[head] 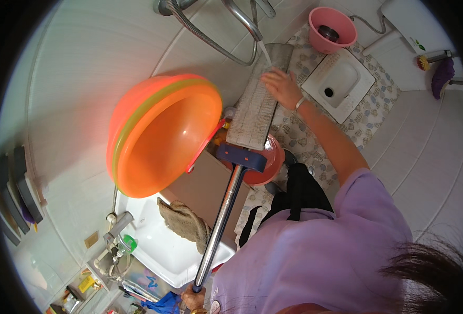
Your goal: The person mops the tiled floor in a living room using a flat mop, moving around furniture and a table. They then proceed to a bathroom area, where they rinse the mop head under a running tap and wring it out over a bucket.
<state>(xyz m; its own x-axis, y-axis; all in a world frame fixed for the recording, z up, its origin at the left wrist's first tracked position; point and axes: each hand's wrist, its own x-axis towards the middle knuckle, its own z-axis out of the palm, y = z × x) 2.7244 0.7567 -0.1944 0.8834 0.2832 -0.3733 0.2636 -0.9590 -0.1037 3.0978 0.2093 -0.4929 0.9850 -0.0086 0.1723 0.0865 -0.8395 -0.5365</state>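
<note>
My left hand grips the metal pole of a flat mop near its end, at the bottom of the picture. A dark blue joint links the pole to the mop's worn, greyish pad, which slants up under a chrome faucet spout. From the spout a stream of water falls onto the pad. My right hand, with a bracelet at the wrist, is spread over the pad beside the stream; whether it touches the pad is unclear. A reddish basin sits below the pad's lower end.
Nested orange basins lean at the left wall above a white sink. A brown cloth hangs over the sink's edge. A squat toilet and a pink bucket holding a dark container are at the upper right. A shower hose loops along the wall.
</note>
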